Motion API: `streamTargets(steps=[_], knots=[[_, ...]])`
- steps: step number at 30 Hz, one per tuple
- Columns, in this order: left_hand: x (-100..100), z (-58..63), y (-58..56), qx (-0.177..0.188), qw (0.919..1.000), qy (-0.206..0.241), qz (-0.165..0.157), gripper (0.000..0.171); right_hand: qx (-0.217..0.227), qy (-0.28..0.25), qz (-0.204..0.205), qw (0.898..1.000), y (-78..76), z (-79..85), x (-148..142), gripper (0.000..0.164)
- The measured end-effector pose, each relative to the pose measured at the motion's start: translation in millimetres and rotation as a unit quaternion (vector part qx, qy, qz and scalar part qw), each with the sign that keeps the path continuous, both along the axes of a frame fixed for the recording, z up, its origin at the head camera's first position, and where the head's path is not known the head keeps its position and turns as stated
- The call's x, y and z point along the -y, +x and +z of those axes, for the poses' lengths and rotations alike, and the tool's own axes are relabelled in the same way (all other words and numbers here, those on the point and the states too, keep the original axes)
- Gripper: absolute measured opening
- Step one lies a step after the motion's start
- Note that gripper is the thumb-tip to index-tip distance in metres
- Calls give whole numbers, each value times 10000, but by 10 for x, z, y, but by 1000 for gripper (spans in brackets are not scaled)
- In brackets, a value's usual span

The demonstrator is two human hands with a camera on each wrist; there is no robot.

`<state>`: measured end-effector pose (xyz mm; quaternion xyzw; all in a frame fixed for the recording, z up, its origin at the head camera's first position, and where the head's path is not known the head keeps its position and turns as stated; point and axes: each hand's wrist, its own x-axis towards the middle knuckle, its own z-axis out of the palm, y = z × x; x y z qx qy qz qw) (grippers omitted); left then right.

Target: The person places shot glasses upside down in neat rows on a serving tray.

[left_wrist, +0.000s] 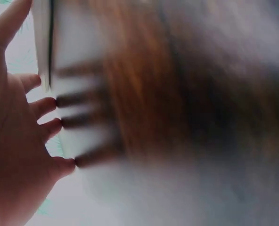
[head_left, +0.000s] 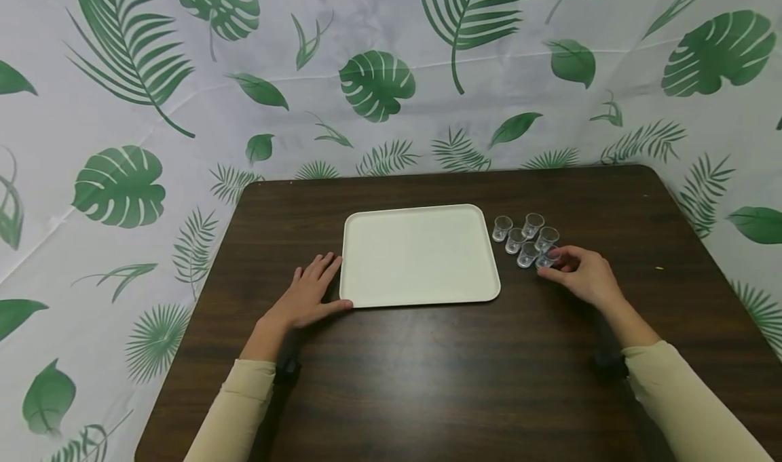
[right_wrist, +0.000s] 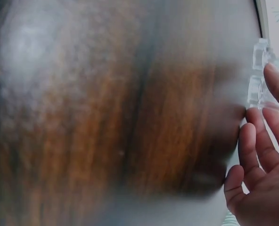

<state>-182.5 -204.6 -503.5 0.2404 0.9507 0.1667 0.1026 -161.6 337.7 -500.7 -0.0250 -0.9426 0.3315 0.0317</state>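
Observation:
A shallow white rectangular tray (head_left: 421,255) lies on the dark table. My left hand (head_left: 308,296) rests at its left side with spread fingers, the thumb at the near left corner. In the left wrist view that hand (left_wrist: 21,122) has its fingertips down on the tabletop beside the tray edge (left_wrist: 43,47). Right of the tray stand several small clear shot glasses (head_left: 502,228) in a tight cluster. My right hand (head_left: 583,275) pinches the nearest right shot glass (head_left: 545,261) between thumb and forefinger. The other fingers of the right hand (right_wrist: 266,174) touch down on the table.
The brown wood-grain table (head_left: 427,380) has rounded far corners. Behind it and at both sides hangs a white cloth (head_left: 293,123) printed with green leaves. A tiny yellowish speck (head_left: 659,268) lies on the table right of my right hand.

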Motion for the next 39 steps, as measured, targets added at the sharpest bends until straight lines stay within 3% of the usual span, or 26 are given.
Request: streamTargets(steps=[10,18,24,28,31,34,39], knots=[[-16,35,17,245,9997,-14,50,103,-191,1,-157,9997,0,-37,39,43],[-16,51,-9,180,9997,132,44,101,-300,-192,-235,9991,36,31,33,41],[-15,33,14,214,9996,169,30,101,-1076,-816,-693,9884,122,90,85,36],[-36,43,24,219,9996,176,45,101,-1640,-1113,-848,9765,115,274,175,37],[-50,46,29,259,9994,208,25,101,-1887,-1178,-671,9726,84,440,289,37],[-55,48,27,295,9994,199,22,101,-1905,-1015,-283,9760,42,567,468,37],[-42,71,22,381,9991,136,83,102,-1318,-711,748,9859,-81,615,918,34]])
